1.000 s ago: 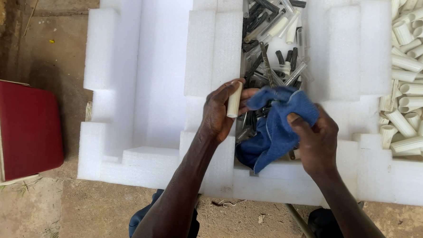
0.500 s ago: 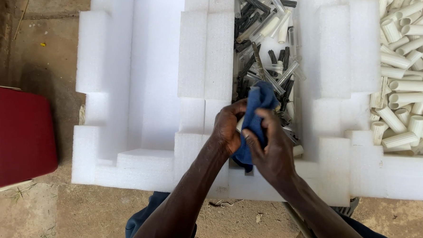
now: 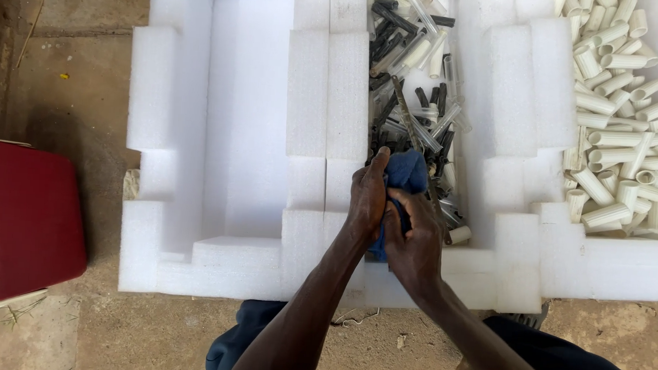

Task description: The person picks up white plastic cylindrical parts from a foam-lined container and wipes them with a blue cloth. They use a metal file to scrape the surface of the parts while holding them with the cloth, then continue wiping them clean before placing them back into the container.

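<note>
Over the white foam tray, both hands grip one blue cloth — left hand, right hand. Dark and clear tubes fill the middle slot — cream ones on the right.

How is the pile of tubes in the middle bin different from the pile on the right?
The middle pile mixes black, clear and white tubes, while the right pile is all cream-white. The middle tubes look thinner; the right ones look fatter. The middle pile lies just beyond both hands and their blue cloth; the right pile has no hand near. Both lie jumbled in pockets of the white foam tray.
</note>
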